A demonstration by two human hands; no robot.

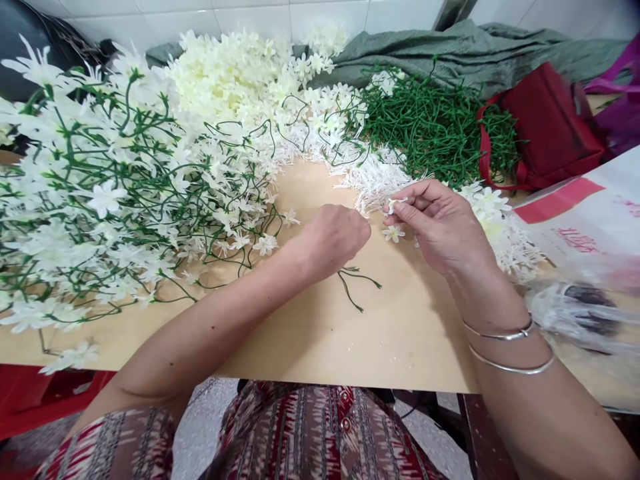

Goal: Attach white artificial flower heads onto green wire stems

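Fisted left hand (333, 240) grips green sprig (356, 283); right hand (440, 227) pinches white blossom (395, 203). Tiny thing, it could slip and vanish among loose blossoms (515, 250) beside right hand.

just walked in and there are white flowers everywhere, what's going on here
A person sits at a wooden board. The left hand is closed around a green stem whose bare twigs stick out below it; the right hand pinches a small white flower beside it. Flowered sprays lie heaped on the left, loose white blossoms at the back, bare stems at the back right.
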